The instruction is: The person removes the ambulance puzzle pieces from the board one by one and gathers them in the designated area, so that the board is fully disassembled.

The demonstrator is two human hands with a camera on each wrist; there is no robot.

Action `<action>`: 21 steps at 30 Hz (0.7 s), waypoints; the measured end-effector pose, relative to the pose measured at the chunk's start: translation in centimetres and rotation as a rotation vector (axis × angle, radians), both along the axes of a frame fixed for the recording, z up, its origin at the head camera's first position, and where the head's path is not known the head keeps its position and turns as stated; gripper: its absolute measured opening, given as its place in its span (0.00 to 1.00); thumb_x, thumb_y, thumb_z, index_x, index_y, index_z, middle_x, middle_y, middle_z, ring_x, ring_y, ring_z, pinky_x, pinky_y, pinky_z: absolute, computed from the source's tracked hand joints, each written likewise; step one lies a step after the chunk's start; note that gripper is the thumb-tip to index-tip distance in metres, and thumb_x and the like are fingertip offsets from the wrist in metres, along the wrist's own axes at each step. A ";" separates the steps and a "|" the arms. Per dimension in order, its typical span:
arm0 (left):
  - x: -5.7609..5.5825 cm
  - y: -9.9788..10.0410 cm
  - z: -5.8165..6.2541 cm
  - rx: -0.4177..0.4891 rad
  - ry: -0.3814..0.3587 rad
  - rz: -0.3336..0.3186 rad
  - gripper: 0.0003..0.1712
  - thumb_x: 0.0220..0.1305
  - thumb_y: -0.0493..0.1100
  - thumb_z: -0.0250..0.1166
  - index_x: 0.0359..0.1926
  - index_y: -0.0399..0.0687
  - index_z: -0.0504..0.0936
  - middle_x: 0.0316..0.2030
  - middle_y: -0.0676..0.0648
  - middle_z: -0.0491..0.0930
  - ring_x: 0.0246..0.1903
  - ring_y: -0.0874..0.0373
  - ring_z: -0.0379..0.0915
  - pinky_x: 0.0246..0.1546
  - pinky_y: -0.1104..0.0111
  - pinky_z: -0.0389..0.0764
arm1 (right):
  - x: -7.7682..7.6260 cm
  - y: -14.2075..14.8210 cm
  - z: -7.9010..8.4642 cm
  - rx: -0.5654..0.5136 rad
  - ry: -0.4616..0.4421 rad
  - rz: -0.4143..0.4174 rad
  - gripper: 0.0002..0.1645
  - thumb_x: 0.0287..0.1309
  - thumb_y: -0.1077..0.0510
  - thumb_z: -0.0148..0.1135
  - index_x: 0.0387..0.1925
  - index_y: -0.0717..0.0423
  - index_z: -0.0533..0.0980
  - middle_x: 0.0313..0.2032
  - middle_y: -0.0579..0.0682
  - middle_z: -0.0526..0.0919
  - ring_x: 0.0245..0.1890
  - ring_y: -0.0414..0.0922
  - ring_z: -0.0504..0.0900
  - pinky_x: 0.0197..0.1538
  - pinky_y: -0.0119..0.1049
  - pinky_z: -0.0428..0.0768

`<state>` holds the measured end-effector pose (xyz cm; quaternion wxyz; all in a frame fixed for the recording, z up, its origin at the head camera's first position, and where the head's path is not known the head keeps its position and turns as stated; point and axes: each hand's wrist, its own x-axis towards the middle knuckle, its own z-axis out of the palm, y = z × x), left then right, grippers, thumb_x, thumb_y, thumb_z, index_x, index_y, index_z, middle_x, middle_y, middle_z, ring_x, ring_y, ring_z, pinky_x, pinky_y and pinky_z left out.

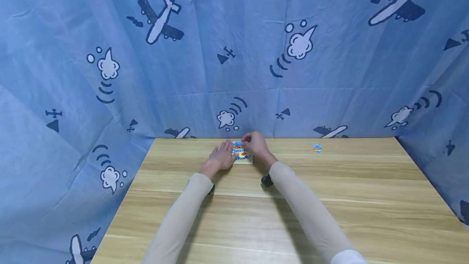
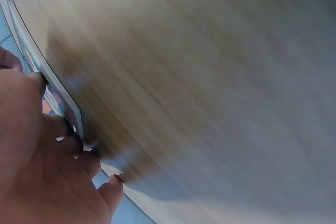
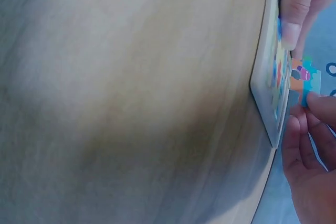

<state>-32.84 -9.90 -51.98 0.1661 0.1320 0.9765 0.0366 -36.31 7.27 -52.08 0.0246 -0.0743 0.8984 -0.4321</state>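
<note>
"Hands first, please: what does your right one do?"

"My right hand [image 1: 255, 145] is clamped with thumb and fingertips on a small puzzle piece [image 3: 307, 77]. This piece is orange and teal, with a bit of pink, and I hold it by its teal side, standing up on edge."

"And where exactly is it?"

"It is at the far part of the puzzle board [image 1: 244, 159], above or just at its surface. If it touches the board, I cannot tell. The board lies flat near the far edge of the worktop [image 1: 366, 194], and its picture shows a yellow vehicle with a red cross and blue wheels."

"What about your left?"

"My left hand [image 1: 221, 157] rests at the left edge of the board. Its fingers are rather straight and a little apart, and the thumb touches the picture."

"Do you see other things?"

"Yes, a loose piece [image 1: 316, 148], blue and orange, lies on the worktop to the right, well apart from the board. Behind the worktop hangs a blue cloth [image 1: 253, 31] printed with aeroplanes and clouds. Both my sleeves [image 1: 307, 211] are beige."
</note>
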 end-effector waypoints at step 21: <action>0.2 0.2 -0.1 -0.002 0.008 0.007 0.41 0.86 0.60 0.36 0.85 0.42 0.40 0.86 0.44 0.37 0.86 0.50 0.35 0.87 0.53 0.45 | 0.8 4.9 2.9 -0.039 0.037 0.104 0.09 0.70 0.61 0.66 0.45 0.61 0.88 0.44 0.59 0.91 0.43 0.51 0.88 0.46 0.40 0.86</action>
